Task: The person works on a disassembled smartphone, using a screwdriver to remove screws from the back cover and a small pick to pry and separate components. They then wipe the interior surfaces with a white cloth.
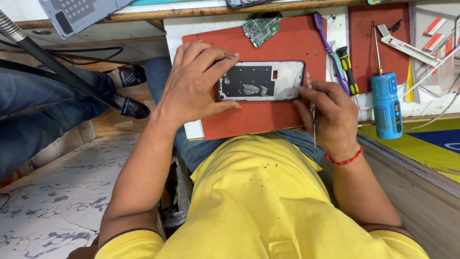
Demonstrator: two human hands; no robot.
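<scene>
The left hand [194, 84] clamps the opened phone frame [261, 80] flat on the red mat [268, 117]; the right hand [328, 115] pinches thin metal tweezers [312, 108] at its right edge. Seemingly mid-disassembly: prying next wants a steady, shallow tip. A green circuit board [261, 28] lies far, a blue cylindrical tool [386, 104] right.

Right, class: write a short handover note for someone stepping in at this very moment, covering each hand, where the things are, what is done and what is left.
Left hand: grips the left end of the opened black phone frame, pinning it on the red rubber work mat.
Right hand: holds thin metal tweezers, tips at the frame's right edge.
Done: the green circuit board lies apart at the mat's top.
Left: grey residue patches remain inside the frame.
Nearby: purple brush, black-and-yellow screwdriver, blue cylindrical tool.
</scene>
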